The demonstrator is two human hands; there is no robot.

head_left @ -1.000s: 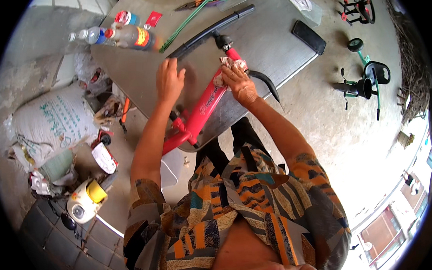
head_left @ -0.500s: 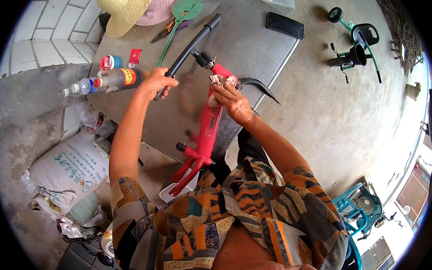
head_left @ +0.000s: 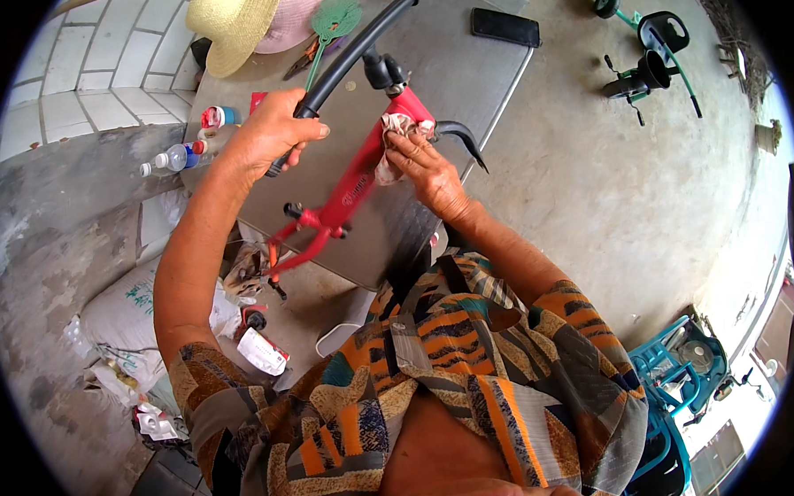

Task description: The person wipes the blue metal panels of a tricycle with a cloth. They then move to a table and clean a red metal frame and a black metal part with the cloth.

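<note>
Left hand [head_left: 272, 134]: curled around long, bent black bar [head_left: 345, 62] | Right hand [head_left: 431, 177]: gripping crumpled cloth [head_left: 397, 126] against smooth red frame [head_left: 355, 181]

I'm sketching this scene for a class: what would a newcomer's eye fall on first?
Probably the bright red frame, slanting over the gray table near the picture's middle, with the right hand holding a crumpled pale cloth against it. Next comes the black handlebar above, gripped near its lower end by the left hand. The boldly patterned shirt fills the lower middle.
</note>
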